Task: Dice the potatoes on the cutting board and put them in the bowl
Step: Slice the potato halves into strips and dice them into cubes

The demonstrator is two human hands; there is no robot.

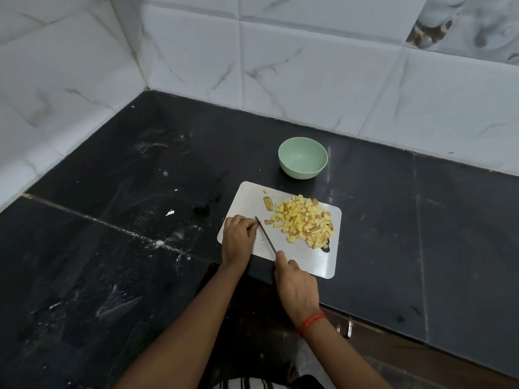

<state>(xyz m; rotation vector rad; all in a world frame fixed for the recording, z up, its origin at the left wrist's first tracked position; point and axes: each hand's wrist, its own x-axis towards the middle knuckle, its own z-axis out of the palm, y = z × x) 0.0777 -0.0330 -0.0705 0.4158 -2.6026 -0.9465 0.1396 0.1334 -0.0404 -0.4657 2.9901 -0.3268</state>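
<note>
Cutting board (pixel 311 262): potato dice (pixel 304 221) heaped on it. Right hand (pixel 295 287) grips knife (pixel 265 234) over board's left part. Left hand (pixel 238 237) curled at blade tip, hold unclear. Bowl (pixel 302 158) just beyond board.

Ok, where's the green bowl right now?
In the head view, the green bowl stands right of centre on the black counter, just beyond the cutting board.

A glossy black stone bench (pixel 112 248) fills the lower frame, streaked with white smears (pixel 168 242) at centre left. White marble-veined tiles cover the left wall (pixel 56 94) and back wall (pixel 309 80), meeting in a corner at upper left; a grey patterned tile (pixel 477 23) sits upper right
</note>
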